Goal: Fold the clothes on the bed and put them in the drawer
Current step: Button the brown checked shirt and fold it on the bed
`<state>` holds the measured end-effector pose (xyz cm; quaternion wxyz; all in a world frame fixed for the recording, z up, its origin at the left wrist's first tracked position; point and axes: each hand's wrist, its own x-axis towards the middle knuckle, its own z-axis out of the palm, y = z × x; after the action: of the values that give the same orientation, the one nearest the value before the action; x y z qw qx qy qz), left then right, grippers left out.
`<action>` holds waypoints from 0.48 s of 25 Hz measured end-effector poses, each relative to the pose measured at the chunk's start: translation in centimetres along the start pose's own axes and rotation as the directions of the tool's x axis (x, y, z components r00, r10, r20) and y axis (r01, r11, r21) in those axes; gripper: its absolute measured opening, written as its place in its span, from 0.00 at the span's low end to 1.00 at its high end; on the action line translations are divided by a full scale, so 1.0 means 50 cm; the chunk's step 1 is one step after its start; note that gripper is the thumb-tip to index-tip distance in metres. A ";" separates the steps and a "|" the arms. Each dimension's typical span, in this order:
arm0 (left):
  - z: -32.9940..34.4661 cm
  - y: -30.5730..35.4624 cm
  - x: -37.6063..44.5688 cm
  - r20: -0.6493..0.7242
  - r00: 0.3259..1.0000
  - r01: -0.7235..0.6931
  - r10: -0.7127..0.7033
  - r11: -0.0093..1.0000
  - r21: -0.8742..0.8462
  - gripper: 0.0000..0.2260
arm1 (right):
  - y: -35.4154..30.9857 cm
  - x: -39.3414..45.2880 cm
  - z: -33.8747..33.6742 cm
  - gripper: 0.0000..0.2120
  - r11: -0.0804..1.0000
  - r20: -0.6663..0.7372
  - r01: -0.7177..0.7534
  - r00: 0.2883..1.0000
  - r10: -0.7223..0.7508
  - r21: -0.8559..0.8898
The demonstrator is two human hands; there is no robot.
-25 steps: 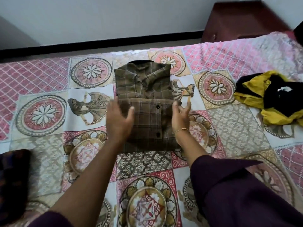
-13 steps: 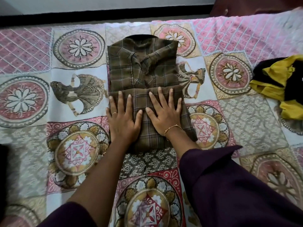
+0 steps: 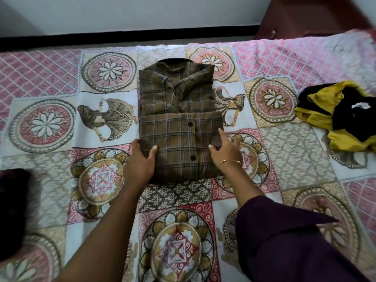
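Observation:
A brown plaid shirt [image 3: 179, 110] lies folded into a rectangle in the middle of the patterned bedspread [image 3: 295, 163], collar at the far end and buttons facing up. My left hand [image 3: 139, 165] grips the shirt's near left edge, thumb on top and fingers tucked at the side. On the near right edge, my right hand [image 3: 226, 153] holds the fabric with its thumb on the cloth and its index finger lying along the edge. A crumpled yellow and black garment [image 3: 341, 119] sits at the right of the bed.
A dark reddish-brown wooden cabinet [image 3: 301, 19] stands beyond the bed's far right corner. A dark cloth item [image 3: 12, 210] lies at the bed's near left edge. The floor and white wall run along the far side.
Both hands were pressing flat on top of the folded shirt. They have slid outward to its left and right edges and now hold them.

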<state>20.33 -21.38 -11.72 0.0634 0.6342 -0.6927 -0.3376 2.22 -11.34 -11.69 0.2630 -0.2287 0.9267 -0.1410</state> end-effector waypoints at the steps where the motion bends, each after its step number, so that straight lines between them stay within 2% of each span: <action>1: -0.019 0.001 0.002 0.052 0.999 0.009 -0.008 0.999 -0.035 0.25 | 0.004 0.010 -0.022 0.30 1.000 0.102 0.016 0.995 -0.018 0.026; 3: -0.057 0.006 0.005 0.149 0.989 0.001 0.006 0.999 -0.047 0.25 | 0.003 0.019 -0.062 0.33 0.996 0.293 0.061 0.953 -0.078 0.068; 5: -0.087 0.013 0.007 0.251 0.967 -0.024 0.044 0.996 -0.082 0.21 | -0.006 0.017 -0.102 0.35 0.992 0.471 0.084 0.874 -0.118 0.093; 6: -0.103 0.021 0.007 0.295 0.954 -0.005 0.048 0.989 -0.146 0.17 | -0.014 0.018 -0.127 0.33 0.989 0.526 0.108 0.838 -0.145 0.101; 8: -0.141 0.042 0.004 0.382 0.924 0.144 0.014 0.913 -0.382 0.10 | -0.029 0.023 -0.176 0.22 0.968 0.524 0.111 0.824 -0.217 0.227; 9: -0.162 0.054 0.004 0.410 0.912 0.233 0.000 0.822 -0.519 0.10 | -0.037 0.026 -0.197 0.15 0.919 0.495 0.011 0.840 -0.223 0.394; 10: -0.179 0.069 0.009 0.419 0.908 0.304 0.005 0.681 -0.667 0.13 | -0.049 0.029 -0.215 0.10 0.790 0.476 -0.144 0.856 -0.203 0.596; 11: -0.191 0.082 0.024 0.407 0.913 0.353 0.002 0.496 -0.793 0.16 | -0.064 0.036 -0.227 0.09 0.592 0.459 -0.265 0.866 -0.201 0.761; 12: -0.200 0.099 0.045 0.393 0.919 0.379 -0.013 0.299 -0.876 0.20 | -0.081 0.050 -0.236 0.11 0.409 0.437 -0.329 0.875 -0.208 0.851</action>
<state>20.94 -27.49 -2.16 0.2658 0.4970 -0.2834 -0.7759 -4.78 -14.39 -1.51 0.5693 -0.0407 0.6104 -0.5492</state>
